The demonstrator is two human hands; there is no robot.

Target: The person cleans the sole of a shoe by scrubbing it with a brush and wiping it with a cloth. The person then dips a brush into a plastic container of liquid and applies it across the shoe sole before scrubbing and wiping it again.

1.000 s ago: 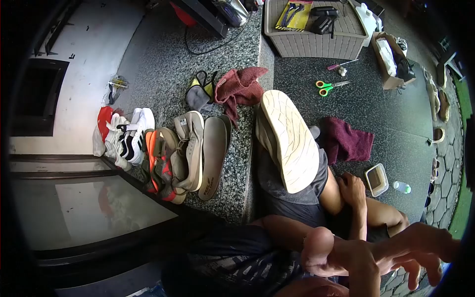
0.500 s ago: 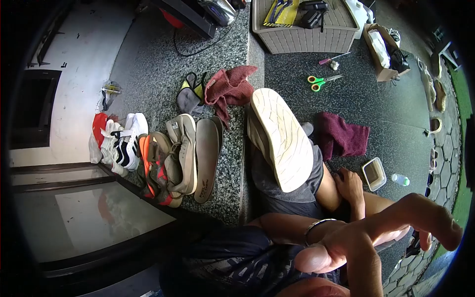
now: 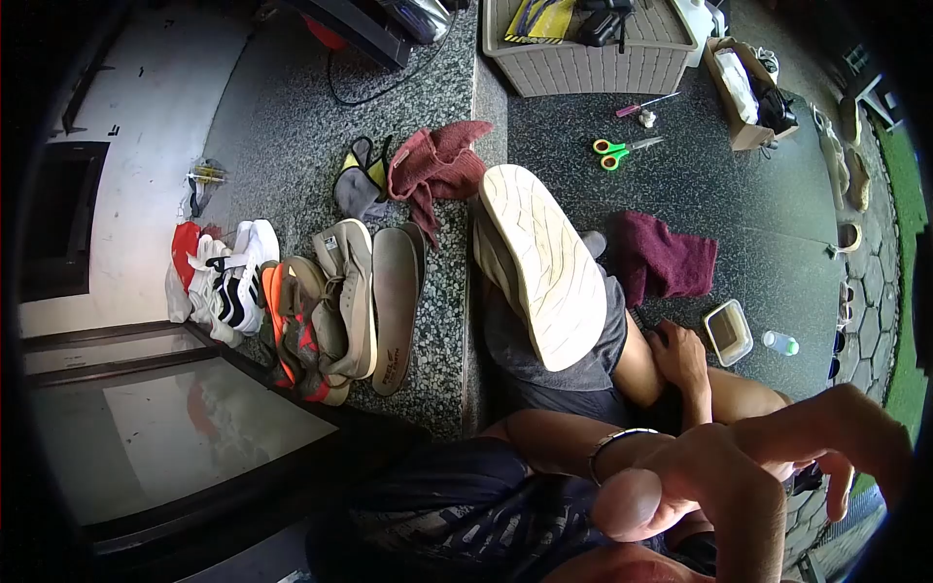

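The left hand (image 3: 724,464), with a bracelet (image 3: 622,434) at its wrist, looms near the camera, fingers bent and spread, nothing visible between them. The right hand (image 3: 682,360) rests on a bare leg (image 3: 637,362); its palm is hidden, so its grip cannot be told. The shoe (image 3: 549,277) lies sole up on the lap, apart from both hands. This seems a pause in handling it; turning it would call for a hand reaching across. Beyond lies a purple cloth (image 3: 666,255). Since a second ago, the bracelet has come plainly into view; the shoe remains on the lap.
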